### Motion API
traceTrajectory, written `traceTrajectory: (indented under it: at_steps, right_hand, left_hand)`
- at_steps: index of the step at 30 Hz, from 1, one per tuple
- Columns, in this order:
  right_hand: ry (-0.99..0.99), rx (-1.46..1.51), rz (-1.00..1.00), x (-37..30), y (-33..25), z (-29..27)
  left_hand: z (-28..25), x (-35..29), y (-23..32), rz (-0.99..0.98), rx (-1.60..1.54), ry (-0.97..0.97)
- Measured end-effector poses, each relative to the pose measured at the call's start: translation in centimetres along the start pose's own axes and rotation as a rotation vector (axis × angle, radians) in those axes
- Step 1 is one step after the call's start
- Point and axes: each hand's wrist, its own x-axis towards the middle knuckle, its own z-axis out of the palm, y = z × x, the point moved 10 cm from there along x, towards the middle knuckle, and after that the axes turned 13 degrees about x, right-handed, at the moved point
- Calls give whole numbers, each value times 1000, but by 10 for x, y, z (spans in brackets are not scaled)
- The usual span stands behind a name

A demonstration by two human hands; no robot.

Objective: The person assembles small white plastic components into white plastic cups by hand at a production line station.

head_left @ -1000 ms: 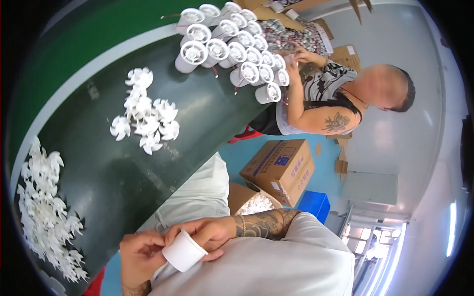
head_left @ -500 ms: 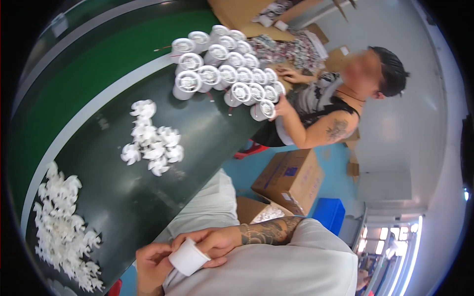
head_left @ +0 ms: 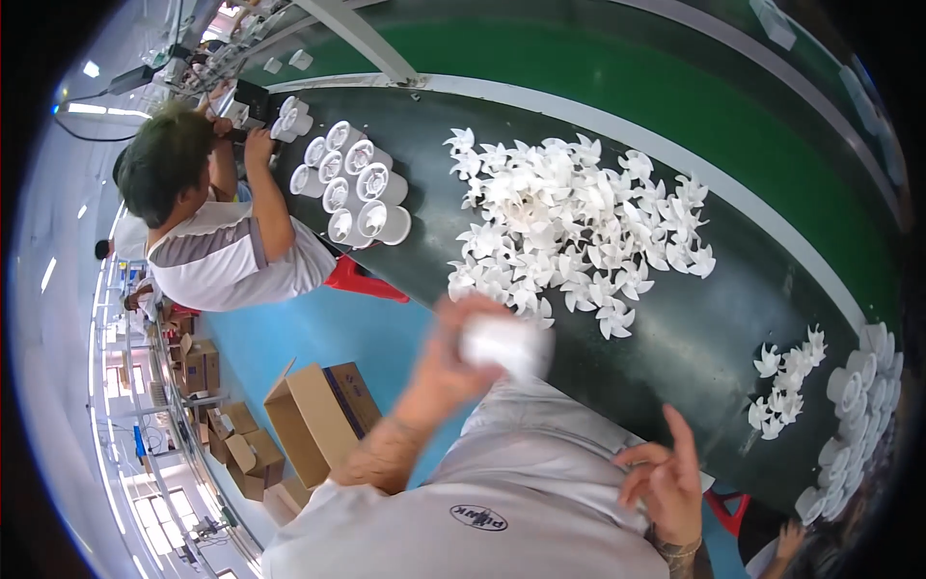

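Observation:
My left hand [head_left: 449,362] grips a white plastic cup-shaped housing [head_left: 509,345] above the near edge of the dark table; both are smeared by motion. The inside of the housing cannot be made out. Just beyond it lies a broad heap of white fan blades [head_left: 579,217]. My right hand [head_left: 667,473] is empty near the table's edge, its index finger raised and the others loosely curled apart. A smaller group of fan blades [head_left: 793,381] lies farther right on the table.
Several white housings [head_left: 381,183] stand at the table's far left, beside a seated co-worker [head_left: 227,232]. More housings [head_left: 849,425] crowd the right end. An open cardboard box [head_left: 318,415] sits on the blue floor, left of my arm. A metal post [head_left: 362,39] rises from the table's back edge.
The view has swung left. Both hands were on the white housing by my lap; now my right hand has let go and my left hand holds it up near the heap.

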Motion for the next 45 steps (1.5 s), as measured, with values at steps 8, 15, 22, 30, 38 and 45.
traceTrajectory:
  at_steps: [8,15,22,30,38,45]
  right_hand:
    - [753,-303,-614,-62,-77,-126]
    - [1597,-1162,-681,-210,-139,-152]
    - [1777,-1535,-585,-267,-143,-243]
    - [1314,-449,-676,-234,-121,-254]
    - [946,-161,-4,-211,-116,-228]
    - [719,-163,282,-171,-105,-203]
  left_hand:
    - [-229,3,-102,19,693,572]
    - [-201,58,-76,22,853,724]
    - [-20,22,36,556,750,575]
    - [166,88,125,875,1000,62]
    - [215,99,113,1077,1424,-93]
    - [209,68,156,857,1003,-166]
